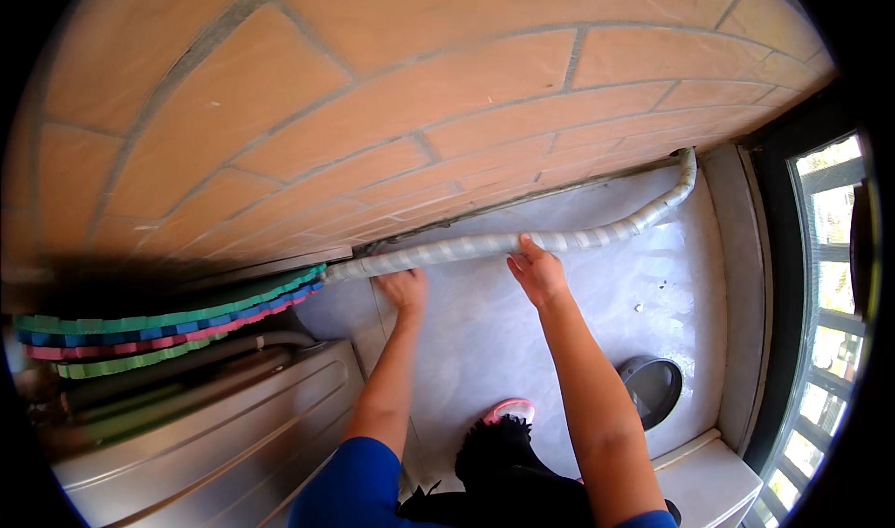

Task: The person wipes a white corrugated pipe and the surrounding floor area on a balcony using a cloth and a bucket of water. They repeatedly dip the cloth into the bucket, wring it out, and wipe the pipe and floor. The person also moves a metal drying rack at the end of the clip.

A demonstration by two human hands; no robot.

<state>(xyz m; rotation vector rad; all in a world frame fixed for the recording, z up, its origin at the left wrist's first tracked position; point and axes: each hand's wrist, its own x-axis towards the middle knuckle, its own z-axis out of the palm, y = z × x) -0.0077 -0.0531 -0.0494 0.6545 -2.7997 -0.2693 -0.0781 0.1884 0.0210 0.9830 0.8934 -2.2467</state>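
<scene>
A long pipe wrapped in pale grey-white tape runs low along the brick wall. Its right end bends up to an opening at the wall's foot. My right hand is at the middle of the pipe, a fingertip over its surface and the fingers closed against it. Further left, my left hand is at the pipe's near underside; its fingers are partly hidden behind the pipe and slightly blurred. The pipe's left end meets a bundle of notched green, blue and pink strips.
An orange brick wall rises beyond the pipe. A metallic ridged box-like unit stands at lower left. On the grey floor are a dark round pan-like object and my pink shoe. A dark-framed barred window or door is at right.
</scene>
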